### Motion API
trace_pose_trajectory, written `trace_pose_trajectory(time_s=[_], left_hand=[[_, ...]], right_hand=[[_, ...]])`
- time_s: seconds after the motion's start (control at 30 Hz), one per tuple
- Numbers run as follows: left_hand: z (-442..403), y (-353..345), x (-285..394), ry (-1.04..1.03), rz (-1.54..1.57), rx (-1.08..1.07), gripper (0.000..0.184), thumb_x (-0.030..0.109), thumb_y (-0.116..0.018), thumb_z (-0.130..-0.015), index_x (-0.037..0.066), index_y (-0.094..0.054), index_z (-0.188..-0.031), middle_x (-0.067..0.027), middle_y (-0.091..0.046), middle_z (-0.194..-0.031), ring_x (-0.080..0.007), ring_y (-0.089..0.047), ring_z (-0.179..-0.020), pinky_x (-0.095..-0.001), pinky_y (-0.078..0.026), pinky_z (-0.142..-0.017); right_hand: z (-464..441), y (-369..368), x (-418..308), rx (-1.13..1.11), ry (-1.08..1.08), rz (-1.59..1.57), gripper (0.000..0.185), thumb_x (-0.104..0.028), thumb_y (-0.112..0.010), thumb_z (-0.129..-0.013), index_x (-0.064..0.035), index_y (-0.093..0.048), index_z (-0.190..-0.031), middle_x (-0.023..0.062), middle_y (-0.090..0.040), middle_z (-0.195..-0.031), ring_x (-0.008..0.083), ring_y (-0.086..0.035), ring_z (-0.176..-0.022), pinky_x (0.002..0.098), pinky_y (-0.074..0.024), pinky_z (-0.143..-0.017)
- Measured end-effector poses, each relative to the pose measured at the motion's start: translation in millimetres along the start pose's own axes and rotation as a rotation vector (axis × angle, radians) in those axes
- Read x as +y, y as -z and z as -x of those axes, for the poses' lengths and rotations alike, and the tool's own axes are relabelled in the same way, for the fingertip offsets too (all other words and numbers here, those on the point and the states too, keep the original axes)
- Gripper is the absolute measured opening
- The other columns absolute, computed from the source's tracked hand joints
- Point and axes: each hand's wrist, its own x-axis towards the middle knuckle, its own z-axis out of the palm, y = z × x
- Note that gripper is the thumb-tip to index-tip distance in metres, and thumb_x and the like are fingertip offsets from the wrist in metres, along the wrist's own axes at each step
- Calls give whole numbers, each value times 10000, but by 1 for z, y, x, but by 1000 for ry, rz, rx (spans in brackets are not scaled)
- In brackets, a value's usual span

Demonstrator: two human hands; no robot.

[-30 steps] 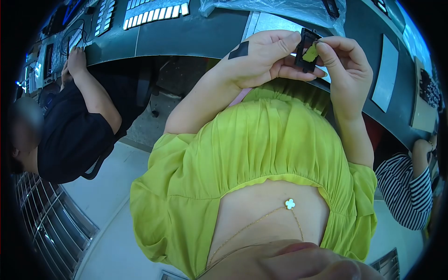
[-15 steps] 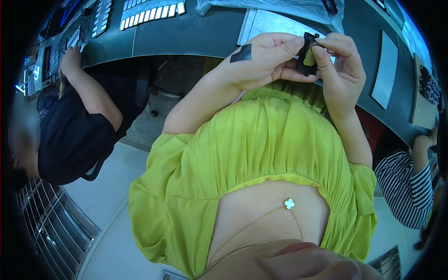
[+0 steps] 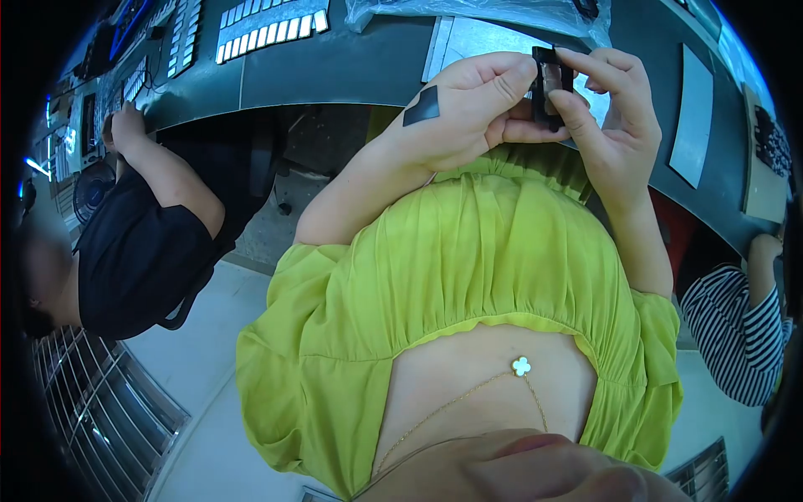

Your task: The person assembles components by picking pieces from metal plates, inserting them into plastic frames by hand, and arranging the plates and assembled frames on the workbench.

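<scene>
A small black rectangular frame-like part, with a see-through or shiny window in its middle, is raised above the desk's near edge. My left hand grips its left side and lower end between thumb and fingers. From the other side, the thumb and index finger of my right hand are closed on its right edge and upper corner. A dark square patch lies on my left wrist. Behind the hands, a pale flat sheet rests on the dark desk.
Clear plastic film lies at the back. Rows of small white pieces stand on the left. A grey-white strip and a board are on the right. One person in black sits left; a striped sleeve shows right.
The black part has turned slightly in my fingers, and its window looks pinkish-grey instead of yellow-green. My right thumb and index finger have shifted a little along its edge.
</scene>
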Motion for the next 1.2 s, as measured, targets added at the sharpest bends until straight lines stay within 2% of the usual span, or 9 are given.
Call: trace_pose_trajectory(time_s=[0.13,0.2,0.23,0.43,0.47,0.53,0.63,0.97,1.2], left_hand=[[-2,1,-3,31,17,12,417,281,-346,-966,-59,-394,-1204,-236,-506,-1151,-279,-538,-1081,-384,-491,-902],[-2,2,-3,21,133,-3,329,244,-402,-959,-35,-473,-1120,-123,-566,-1041,-190,-583,-979,-341,-514,-863],[-3,3,-4,23,132,-4,329,244,-402,-959,-35,-473,-1120,-123,-566,-1041,-190,-583,-979,-341,-514,-863],[-3,4,-7,59,141,12,333,242,-406,-957,-44,-472,-1115,-131,-565,-1049,-213,-582,-987,-357,-512,-872],[-2,2,-5,72,84,22,372,256,-387,-960,-55,-440,-1157,-178,-538,-1098,-262,-568,-1020,-373,-502,-889],[-2,2,-4,88,30,34,412,269,-368,-962,-66,-408,-1198,-226,-511,-1147,-310,-554,-1053,-389,-492,-906],[-4,2,-4,73,23,10,420,275,-381,-957,-68,-413,-1197,-215,-518,-1139,-324,-568,-1028,-393,-490,-906],[-5,3,-2,77,29,-16,434,287,-400,-949,-72,-419,-1192,-213,-531,-1111,-321,-579,-1016,-387,-499,-888],[-7,5,-1,69,-27,9,406,268,-378,-958,-71,-432,-1175,-204,-548,-1086,-314,-585,-1008,-380,-507,-878]], right_hand=[[-5,7,-1,-82,69,119,413,-28,-722,-666,-43,-628,-1068,54,-511,-925,154,-490,-845,257,-396,-745],[-4,10,-1,-110,63,154,401,-34,-727,-661,-40,-630,-1050,53,-511,-923,158,-498,-843,261,-402,-747],[-4,11,-1,-143,60,188,388,-41,-732,-656,-37,-631,-1031,52,-512,-922,162,-505,-841,265,-408,-749],[-10,13,1,-158,1,66,203,-17,-698,-702,-5,-576,-864,47,-514,-903,142,-509,-822,233,-412,-728],[-9,14,3,-158,0,67,203,-17,-698,-702,-5,-576,-864,47,-514,-903,142,-509,-822,233,-412,-728],[-5,19,8,-184,-353,-260,134,-30,-663,-760,-13,-556,-839,33,-517,-897,114,-507,-793,220,-407,-719],[-10,27,16,-221,-275,-281,95,-52,-637,-800,-19,-557,-838,20,-516,-882,95,-502,-768,219,-405,-714],[-24,24,9,-308,-264,-139,104,-63,-657,-777,-17,-567,-802,19,-523,-845,97,-504,-748,219,-410,-703],[-14,12,14,-172,-271,-100,135,-54,-663,-772,-18,-570,-863,10,-527,-854,95,-496,-765,221,-411,-726]])
